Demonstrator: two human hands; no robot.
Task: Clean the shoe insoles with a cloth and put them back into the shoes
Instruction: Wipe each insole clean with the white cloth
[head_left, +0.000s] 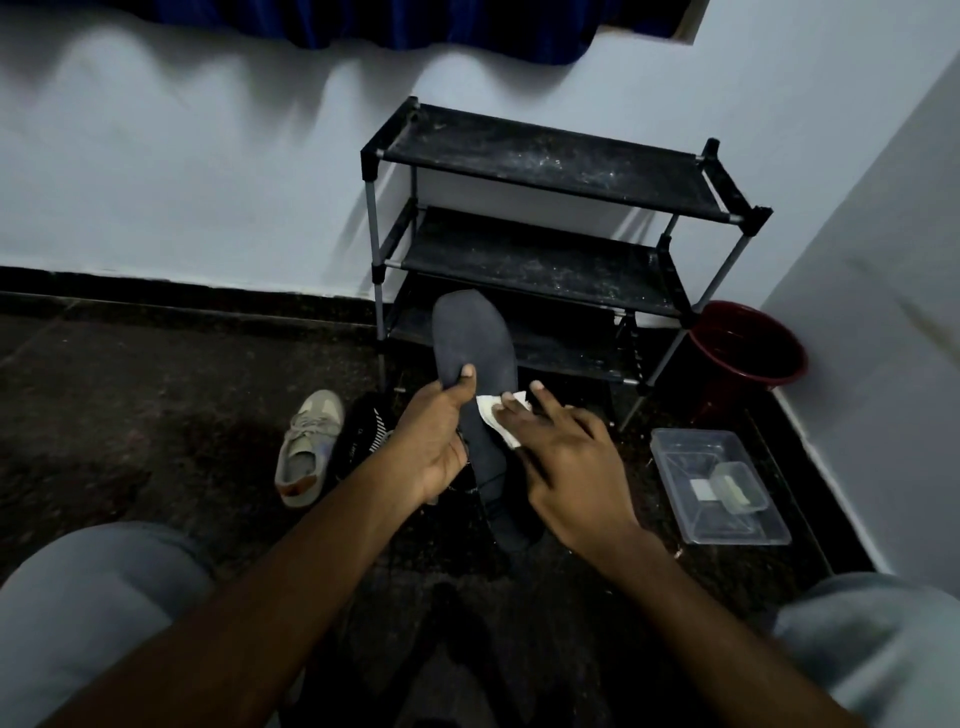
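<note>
A dark grey insole (470, 340) is held up in front of me, toe end pointing away. My left hand (436, 441) grips its left edge, thumb on top. My right hand (566, 462) presses a small white cloth (493, 415) onto the insole's middle with straight fingers. A beige sneaker (306, 449) lies on the dark floor to the left. Beside it sits a black shoe (363, 434) with white stripes, partly hidden by my left forearm. Another dark shoe (511, 530) lies under my hands.
A black three-tier shoe rack (550, 171) stands against the white wall ahead. A dark red bucket (748, 345) sits right of it in the corner. A clear plastic container (717, 486) with a small lidded box inside rests on the floor at right. My grey-clad knees frame the bottom.
</note>
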